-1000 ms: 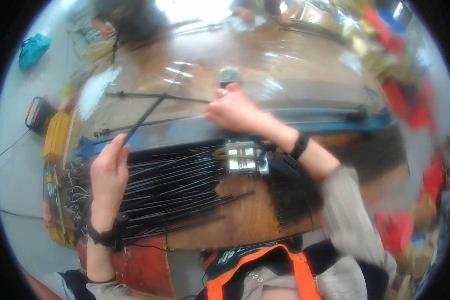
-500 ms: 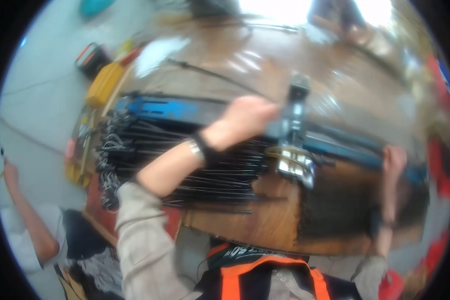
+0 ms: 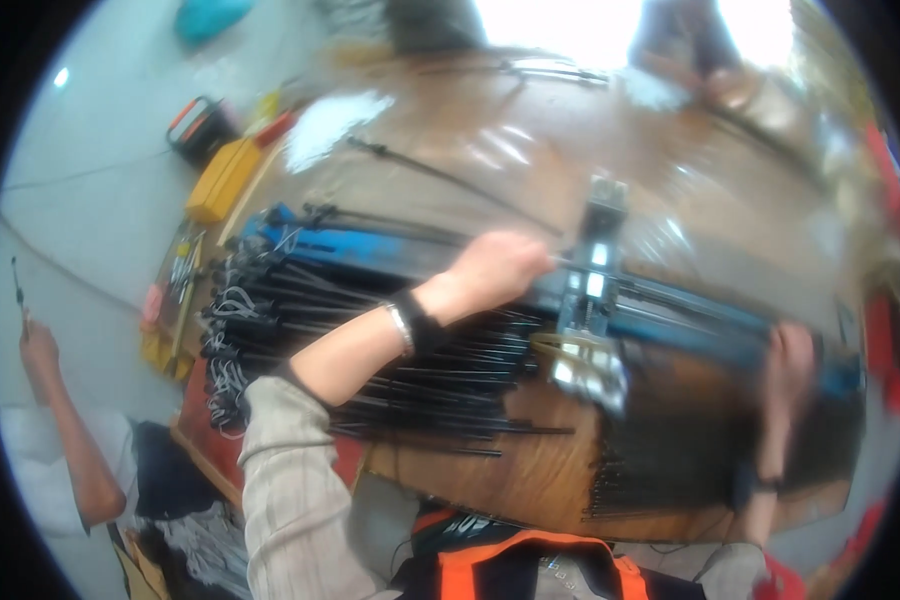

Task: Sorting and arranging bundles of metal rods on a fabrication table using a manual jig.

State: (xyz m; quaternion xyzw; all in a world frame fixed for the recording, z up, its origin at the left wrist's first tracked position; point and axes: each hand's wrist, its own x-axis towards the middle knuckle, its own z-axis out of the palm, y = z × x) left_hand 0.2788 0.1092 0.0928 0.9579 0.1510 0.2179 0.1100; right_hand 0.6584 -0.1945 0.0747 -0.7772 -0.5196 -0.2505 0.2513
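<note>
Black rods (image 3: 370, 350), thin and long, lie bundled side by side across the wooden bench (image 3: 530, 480), their looped ends gathered at the left. A blue rail (image 3: 370, 245) runs along the far side of the bundle, and a small metal fixture (image 3: 590, 300) sits on it near the middle.

Left hand (image 3: 500, 265): reaches over the bundle to the rail, fingers curled together just left of the fixture. Whether it is clamped on a rod or only on the rail cannot be told; motion blur hides the fingertips.

Right hand (image 3: 790, 350): rests at the right end of the rail, above a second, darker mass of rods (image 3: 670, 440). Its grip cannot be told.

Another person's arm (image 3: 50, 400) shows at the far left, beside the bench. A yellow case (image 3: 225, 180) lies beyond the bench corner.

Risks, as judged:
- The forearm crosses the loose bundle; a sleeve drag could roll rods off the near edge.
- A single rod pulled from the bundle could snag neighbouring loops and tangle them.
- Fingers close to the fixture could be pinched if it slides.
</note>
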